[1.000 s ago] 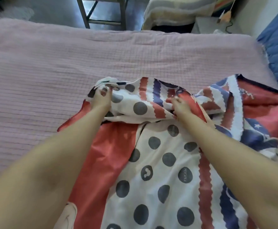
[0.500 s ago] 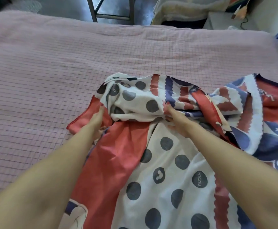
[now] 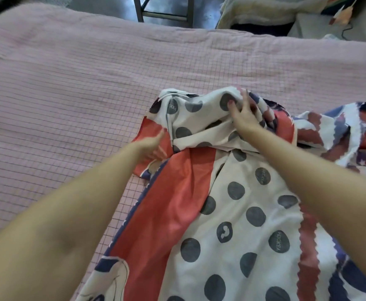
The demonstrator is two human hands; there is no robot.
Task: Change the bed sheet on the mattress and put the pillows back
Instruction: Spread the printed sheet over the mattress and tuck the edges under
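A patterned bed sheet, white with grey dots and red and blue stripes, lies crumpled over the near right part of the mattress, which has a pink gridded cover. My right hand grips a bunched white fold at the sheet's far end, thumb in front and fingers behind it. Blurred by motion, my left hand reaches with straight fingers over the sheet's red corner and holds nothing. No pillows are in view.
Beyond the far edge of the mattress stand metal chair legs on a dark floor. A cream blanket pile and a white bedside surface sit at the back right.
My right hand moved up and away, taking hold of the bunched white fold. My left hand let go of the sheet's edge and now reaches open over the red corner.
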